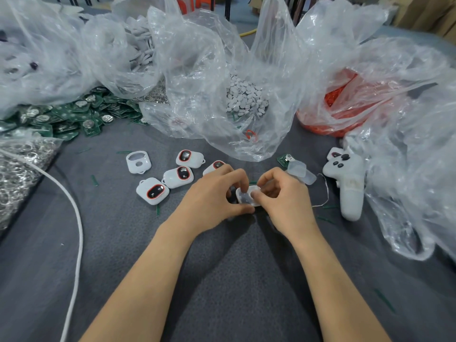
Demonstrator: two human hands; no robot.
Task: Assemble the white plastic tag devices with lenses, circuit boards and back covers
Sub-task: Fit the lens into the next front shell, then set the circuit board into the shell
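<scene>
Grey cloth-covered table spreads under the left hand. Far beyond it, dark furniture legs and an orange stool. Far beyond the right hand, cardboard boxes. Soft, even light.

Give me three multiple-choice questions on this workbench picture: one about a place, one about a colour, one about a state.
1. Where is the pile of green circuit boards?
A. far left
B. far right
C. between the forearms

2. What colour rings the lenses of the finished tags?
A. blue
B. red
C. yellow

3. What are the left hand and right hand doing?
A. resting flat
B. each holding its own tag
C. both gripping one white tag

Answers:
1 A: the boards lie heaped at the picture's left edge.
2 B: a red rim frames each dark lens.
3 C: fingers of both hands curl round the same tag.
</scene>
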